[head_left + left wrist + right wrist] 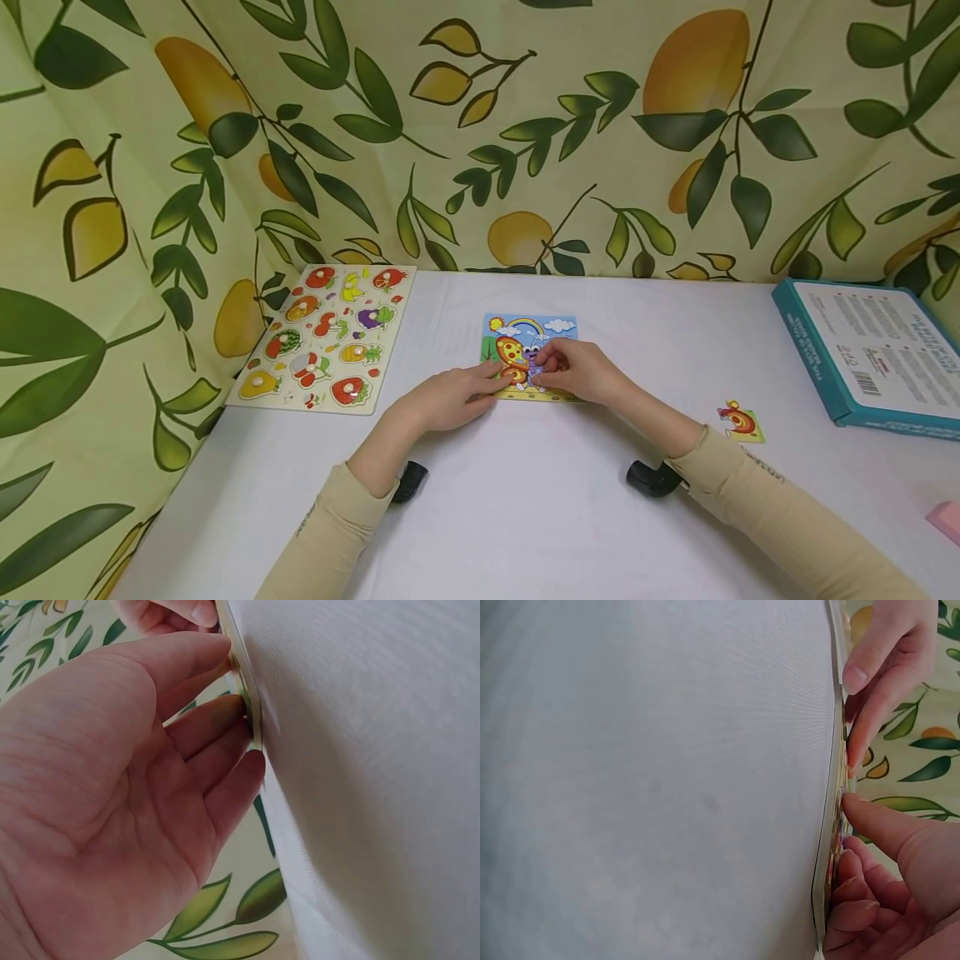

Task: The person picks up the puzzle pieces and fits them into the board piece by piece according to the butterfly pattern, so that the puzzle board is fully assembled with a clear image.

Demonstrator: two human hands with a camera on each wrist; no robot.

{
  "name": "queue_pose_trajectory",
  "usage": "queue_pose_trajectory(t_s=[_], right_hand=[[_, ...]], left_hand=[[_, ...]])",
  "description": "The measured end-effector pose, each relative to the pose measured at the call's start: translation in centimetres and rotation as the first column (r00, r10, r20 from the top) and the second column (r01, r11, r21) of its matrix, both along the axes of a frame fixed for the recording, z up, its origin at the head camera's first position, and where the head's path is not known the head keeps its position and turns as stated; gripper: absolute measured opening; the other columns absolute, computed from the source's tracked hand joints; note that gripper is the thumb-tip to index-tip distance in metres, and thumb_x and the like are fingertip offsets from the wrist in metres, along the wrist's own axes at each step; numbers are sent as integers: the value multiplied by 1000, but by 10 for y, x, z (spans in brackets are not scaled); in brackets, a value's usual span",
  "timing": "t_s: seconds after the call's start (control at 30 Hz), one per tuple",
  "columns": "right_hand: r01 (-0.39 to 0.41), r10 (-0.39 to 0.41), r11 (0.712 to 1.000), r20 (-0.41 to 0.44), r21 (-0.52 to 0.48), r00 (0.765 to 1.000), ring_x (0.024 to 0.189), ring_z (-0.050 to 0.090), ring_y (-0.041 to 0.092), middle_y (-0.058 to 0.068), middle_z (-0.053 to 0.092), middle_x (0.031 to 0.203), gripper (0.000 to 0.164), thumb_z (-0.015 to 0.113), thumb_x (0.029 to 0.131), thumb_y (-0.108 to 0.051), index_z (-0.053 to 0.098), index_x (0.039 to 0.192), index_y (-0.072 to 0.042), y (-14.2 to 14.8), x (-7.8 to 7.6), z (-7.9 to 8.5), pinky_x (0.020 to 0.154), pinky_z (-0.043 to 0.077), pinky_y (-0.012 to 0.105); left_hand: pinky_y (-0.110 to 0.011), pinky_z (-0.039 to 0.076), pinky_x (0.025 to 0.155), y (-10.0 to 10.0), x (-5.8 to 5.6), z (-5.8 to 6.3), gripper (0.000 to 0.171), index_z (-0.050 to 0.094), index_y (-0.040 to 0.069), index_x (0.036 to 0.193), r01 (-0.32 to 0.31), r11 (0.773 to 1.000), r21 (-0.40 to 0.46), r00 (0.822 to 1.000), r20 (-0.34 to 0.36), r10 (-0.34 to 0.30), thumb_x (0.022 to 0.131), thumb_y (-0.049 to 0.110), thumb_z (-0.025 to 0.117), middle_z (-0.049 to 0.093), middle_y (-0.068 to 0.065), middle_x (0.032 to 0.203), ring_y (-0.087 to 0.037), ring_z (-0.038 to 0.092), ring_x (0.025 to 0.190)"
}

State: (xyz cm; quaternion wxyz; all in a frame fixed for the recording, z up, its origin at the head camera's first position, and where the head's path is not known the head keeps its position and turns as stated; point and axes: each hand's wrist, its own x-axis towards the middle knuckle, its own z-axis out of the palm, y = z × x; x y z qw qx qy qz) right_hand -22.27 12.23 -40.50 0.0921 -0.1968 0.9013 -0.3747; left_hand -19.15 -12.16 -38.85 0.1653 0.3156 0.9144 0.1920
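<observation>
A small jigsaw puzzle (528, 325) with a butterfly, a rainbow and a sun lies flat on the white table. My left hand (459, 395) rests with extended fingers on the puzzle's lower left part; the left wrist view shows its palm and the fingertips at the puzzle's edge. With thumb and curled fingers, my right hand (581, 371) grips a puzzle piece (537, 367) at the purple butterfly's body, and it covers the right part of the picture. Off to the right, apart from both hands, lies a loose puzzle piece (742, 422) with a red and yellow wing.
A fruit peg board (318, 337) lies at the left. A teal and white box (877, 350) stands at the right, with a pink object (947, 521) near the right edge. Two black curved parts are by the wrists. A leaf-print curtain (480, 150) hangs behind the table.
</observation>
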Motion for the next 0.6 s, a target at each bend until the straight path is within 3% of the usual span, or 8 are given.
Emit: queue_pose_trajectory(t_s=[0.6], right_hand=[[4, -4, 1000, 2, -5, 1000, 73, 50, 16, 0, 57, 77, 22, 79, 84, -20, 64, 95, -8, 0, -2, -1, 66, 41, 28]], left_hand=[[-45, 36, 109, 2, 3, 1, 45, 47, 20, 146, -1, 999, -52, 998, -56, -2, 102, 25, 53, 34, -4, 156, -24, 37, 139]])
